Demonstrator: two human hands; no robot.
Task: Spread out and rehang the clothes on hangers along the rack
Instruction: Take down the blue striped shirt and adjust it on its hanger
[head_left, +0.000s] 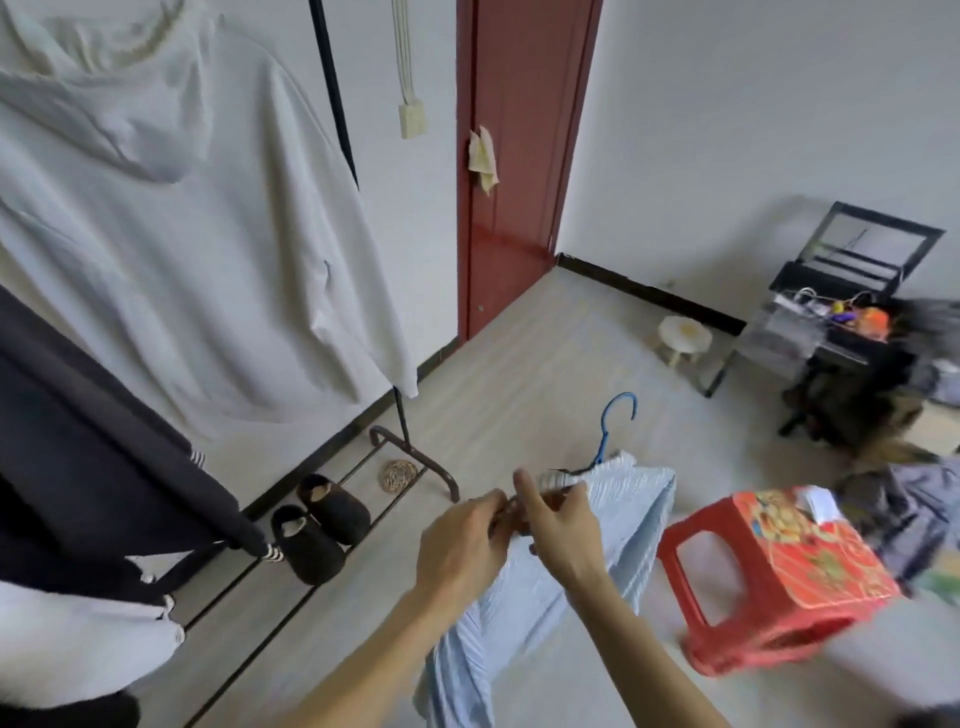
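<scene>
A pale blue striped garment (631, 525) hangs from a blue hanger (609, 431) whose hook points up and away from me. My left hand (460, 543) and my right hand (558, 525) meet at the garment's top edge, both pinching the cloth near the hanger. A white hooded top (171, 234) hangs on the black rack (332, 88) at the upper left. A dark garment with white cuff stripes (104, 467) hangs in front of it.
Two dark slippers (317, 525) sit on the rack's base bars. A red plastic stool (779, 577) stands at the right, with a pile of clothes (904, 499) behind it. A red door (519, 156), a small white stool (683, 335) and a cluttered black desk (841, 312) lie farther back.
</scene>
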